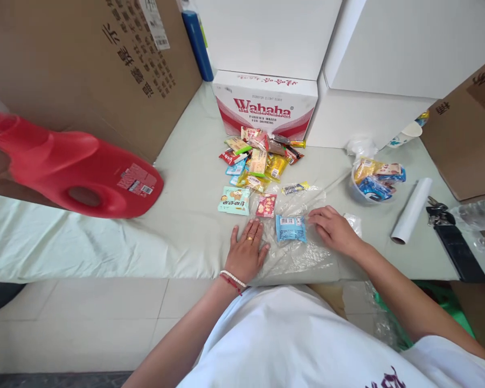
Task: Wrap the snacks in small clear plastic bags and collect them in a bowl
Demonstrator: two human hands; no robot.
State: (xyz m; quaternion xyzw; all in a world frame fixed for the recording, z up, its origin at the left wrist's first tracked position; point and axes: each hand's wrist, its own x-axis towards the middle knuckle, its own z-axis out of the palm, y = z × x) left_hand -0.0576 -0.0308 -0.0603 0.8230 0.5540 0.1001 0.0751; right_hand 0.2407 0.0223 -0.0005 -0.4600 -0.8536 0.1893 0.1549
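Observation:
My left hand (246, 250) lies flat, fingers stretched out, at the left edge of a clear plastic bag (307, 261) spread on the table. On that bag rest a blue snack packet (291, 228), a small red packet (265, 205) and a slim yellow-and-dark packet (295, 187). My right hand (333, 229) is at the blue packet's right end, thumb and fingers bent but apart; whether the fingertips touch the packet or just the film is unclear. A pale green packet (233, 200) sits beyond my left hand. Behind it is a pile of mixed wrapped snacks (258, 161).
A Wahaha carton (267, 105) stands behind the pile, beside white boxes (372, 113). Leftward lies a large red jug (84, 172). To the right are a bowl of snacks (374, 200), a white roll (412, 211), keys (438, 211) and plastic bottles (479, 215).

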